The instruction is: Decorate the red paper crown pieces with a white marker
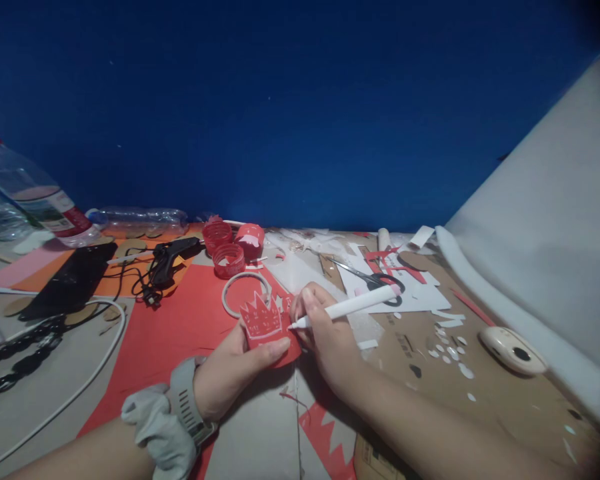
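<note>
In my left hand (235, 363) I grip a small red paper crown (263, 317) with a zigzag top and white marks drawn on it. The thumb presses on its lower edge. A white marker pen (353, 304) is pinched in my right hand (325, 337), its tip touching or very near the crown's right side. Right behind the crown lies a white ring (225, 293). Red bottle caps (229, 260) stand beyond it on red paper (155, 333). Below my hands is a red paper offcut (330, 440) with a zigzag edge.
Black-handled scissors (375, 279) lie on white paper at the right, near white scraps (453, 350) and a cream oval device (513, 350). At the left are a black glue gun (173, 257), a cable (97, 377) and plastic bottles (45, 200). A blue wall (300, 120) rises behind.
</note>
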Action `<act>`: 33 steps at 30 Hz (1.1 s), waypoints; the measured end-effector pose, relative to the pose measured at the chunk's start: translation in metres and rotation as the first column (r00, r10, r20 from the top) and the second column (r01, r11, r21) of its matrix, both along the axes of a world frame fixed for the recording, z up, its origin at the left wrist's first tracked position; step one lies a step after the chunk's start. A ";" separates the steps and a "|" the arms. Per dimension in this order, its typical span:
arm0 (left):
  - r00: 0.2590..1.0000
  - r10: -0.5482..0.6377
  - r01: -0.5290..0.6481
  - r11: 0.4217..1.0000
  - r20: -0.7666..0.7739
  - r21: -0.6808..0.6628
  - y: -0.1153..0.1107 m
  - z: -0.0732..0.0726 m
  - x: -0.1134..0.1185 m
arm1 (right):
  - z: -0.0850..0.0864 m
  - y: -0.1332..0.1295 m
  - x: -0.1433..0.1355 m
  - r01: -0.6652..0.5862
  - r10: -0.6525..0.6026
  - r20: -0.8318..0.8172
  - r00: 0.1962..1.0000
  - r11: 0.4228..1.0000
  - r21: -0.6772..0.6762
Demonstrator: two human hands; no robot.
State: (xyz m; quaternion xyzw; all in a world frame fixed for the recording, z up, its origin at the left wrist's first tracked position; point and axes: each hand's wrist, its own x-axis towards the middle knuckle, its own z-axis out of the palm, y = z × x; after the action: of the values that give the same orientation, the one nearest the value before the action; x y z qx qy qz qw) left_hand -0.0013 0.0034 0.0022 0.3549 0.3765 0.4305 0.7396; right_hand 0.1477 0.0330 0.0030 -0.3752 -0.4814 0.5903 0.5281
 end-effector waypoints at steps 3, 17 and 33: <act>1.000 0.004 -0.004 1.000 0.001 -0.004 0.000 -0.002 0.000 | 0.000 0.001 -0.001 0.050 -0.050 0.001 0.999 0.998 -0.030; 0.999 -0.033 0.033 0.999 0.000 -0.016 -0.002 -0.002 0.001 | -0.004 0.003 -0.001 0.041 -0.056 -0.162 0.985 0.994 -0.098; 0.997 0.023 -0.021 0.999 -0.075 0.029 -0.005 -0.004 0.002 | -0.002 0.004 -0.002 0.119 -0.139 -0.230 0.963 0.988 -0.100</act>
State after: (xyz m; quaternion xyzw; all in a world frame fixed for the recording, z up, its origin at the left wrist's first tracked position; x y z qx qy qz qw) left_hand 0.0005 -0.0020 -0.0018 0.3773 0.4020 0.4303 0.7148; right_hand 0.1460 0.0374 0.0009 -0.3549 -0.3640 0.6152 0.6025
